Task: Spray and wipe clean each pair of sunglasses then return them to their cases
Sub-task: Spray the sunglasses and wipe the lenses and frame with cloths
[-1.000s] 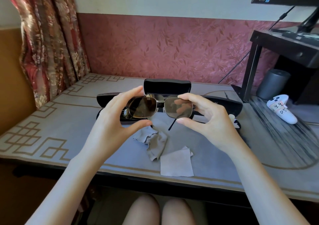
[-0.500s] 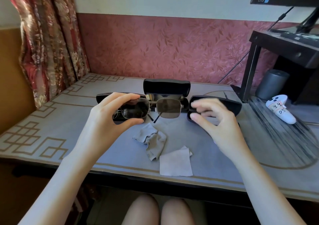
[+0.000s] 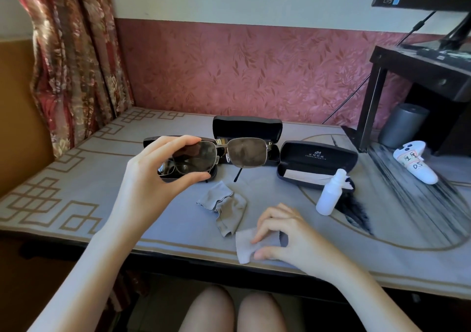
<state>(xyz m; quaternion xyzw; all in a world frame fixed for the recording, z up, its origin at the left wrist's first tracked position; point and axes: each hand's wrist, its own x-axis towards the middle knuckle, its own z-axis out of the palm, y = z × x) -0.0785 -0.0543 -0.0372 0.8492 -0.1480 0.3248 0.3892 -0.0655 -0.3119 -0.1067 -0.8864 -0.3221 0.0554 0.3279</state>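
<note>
My left hand (image 3: pixel 155 176) holds a pair of gold-framed sunglasses (image 3: pixel 229 153) above the table, pinching the left lens rim between thumb and fingers. My right hand (image 3: pixel 288 235) is down on a white wiping cloth (image 3: pixel 244 245) near the table's front edge, its thumb and fingers pinching it. A crumpled grey cloth (image 3: pixel 226 207) lies just beyond. Three open black cases sit behind: one at the left (image 3: pixel 153 142) partly hidden by my hand, with another pair of glasses in it, one in the middle (image 3: pixel 247 128), one at the right (image 3: pixel 318 161). A white spray bottle (image 3: pixel 331 194) stands by the right case.
A white game controller (image 3: pixel 415 161) with a label lies at the right. A dark side table (image 3: pixel 407 82) carries a monitor stand, with a grey cylinder (image 3: pixel 402 125) below it. A patterned curtain (image 3: pixel 74 51) hangs at the left. The grey mat (image 3: pixel 76 178) covers the table.
My right hand let go of the sunglasses, dropped toward me and took hold of the white cloth. My left hand alone now holds the sunglasses, shifted slightly left.
</note>
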